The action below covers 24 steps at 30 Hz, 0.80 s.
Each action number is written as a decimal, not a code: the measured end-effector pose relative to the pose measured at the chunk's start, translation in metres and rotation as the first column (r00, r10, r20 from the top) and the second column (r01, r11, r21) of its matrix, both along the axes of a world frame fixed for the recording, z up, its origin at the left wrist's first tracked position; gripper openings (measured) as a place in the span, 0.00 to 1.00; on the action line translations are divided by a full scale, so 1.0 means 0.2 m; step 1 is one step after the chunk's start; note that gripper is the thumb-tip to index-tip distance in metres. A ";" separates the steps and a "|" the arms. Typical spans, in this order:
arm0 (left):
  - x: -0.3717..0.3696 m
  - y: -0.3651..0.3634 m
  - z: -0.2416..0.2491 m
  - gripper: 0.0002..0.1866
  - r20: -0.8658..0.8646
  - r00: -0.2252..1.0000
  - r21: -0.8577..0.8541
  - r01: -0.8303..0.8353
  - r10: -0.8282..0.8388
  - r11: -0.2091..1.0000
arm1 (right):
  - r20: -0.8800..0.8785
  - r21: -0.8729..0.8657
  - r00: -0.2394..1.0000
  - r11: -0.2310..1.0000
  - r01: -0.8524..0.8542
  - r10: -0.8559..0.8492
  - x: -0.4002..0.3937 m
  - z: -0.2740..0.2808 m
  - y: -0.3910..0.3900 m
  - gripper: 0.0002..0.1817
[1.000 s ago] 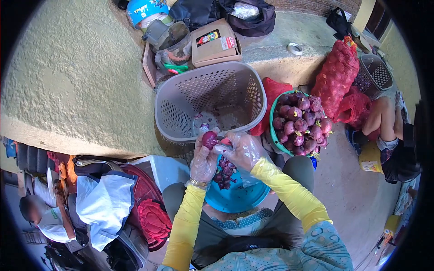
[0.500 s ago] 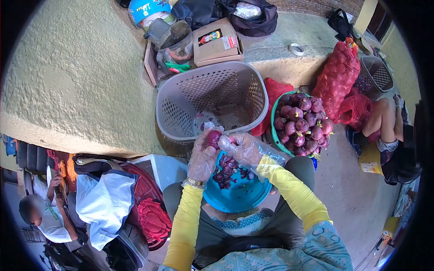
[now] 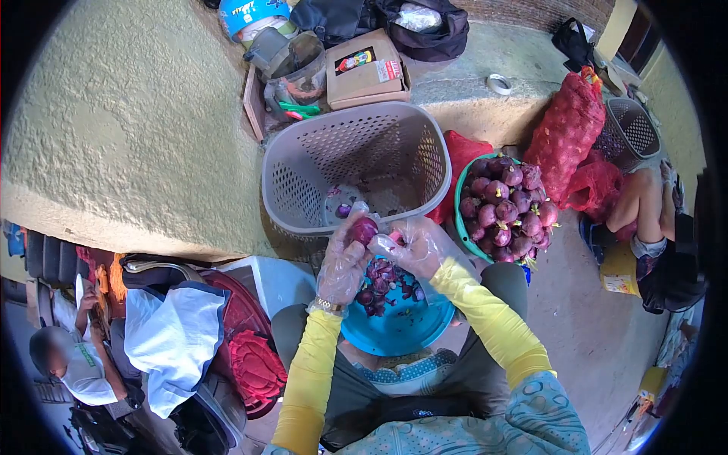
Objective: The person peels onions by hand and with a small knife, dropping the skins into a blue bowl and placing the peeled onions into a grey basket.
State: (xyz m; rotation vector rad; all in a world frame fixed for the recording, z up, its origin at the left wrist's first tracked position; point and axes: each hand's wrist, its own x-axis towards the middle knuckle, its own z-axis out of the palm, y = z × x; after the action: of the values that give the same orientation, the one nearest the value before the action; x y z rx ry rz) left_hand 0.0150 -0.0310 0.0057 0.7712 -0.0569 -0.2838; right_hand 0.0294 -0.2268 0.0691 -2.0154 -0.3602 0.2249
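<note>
A peeled-looking purple onion is held in the fingers of my left hand, which wears a clear plastic glove. My right hand, also gloved, is closed close beside the onion. A small reddish-pink bit shows between its thumb and fingers, too little to name. Below both hands a blue basin rests between my legs, with dark onion skins in it. Just beyond my hands stands a grey perforated basket, with an onion and some scraps at its bottom.
To the right, a green basin is heaped with sprouting onions. Behind it leans a full red mesh sack. A cardboard box sits on the ledge. One person is at far left, another person's leg at right.
The onion in my left hand has turned and shows more of its smooth side. My right hand has shifted slightly and stays close to it.
</note>
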 end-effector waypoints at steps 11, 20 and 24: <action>0.00 -0.02 0.07 0.30 -0.083 0.994 -0.108 0.060 -0.069 0.992 | 0.138 -0.080 0.987 0.994 -0.076 0.086 0.02 -0.04 -0.04 0.22; 0.01 0.02 0.03 0.22 -0.089 0.996 -0.091 0.006 -0.014 0.996 | 0.333 -0.285 0.899 0.939 -0.191 0.284 0.00 -0.10 -0.01 0.28; 0.03 0.03 0.00 0.20 -0.174 0.983 -0.193 -0.094 0.060 0.977 | 0.429 -0.363 0.822 0.905 -0.224 0.375 0.00 -0.13 -0.01 0.31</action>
State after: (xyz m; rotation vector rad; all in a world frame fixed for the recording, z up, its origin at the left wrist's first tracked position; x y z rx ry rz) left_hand 0.0205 -0.0240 0.0050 0.5457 0.1024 -0.2633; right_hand 0.0285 -0.2280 0.0423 -2.2948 -1.0335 -0.0514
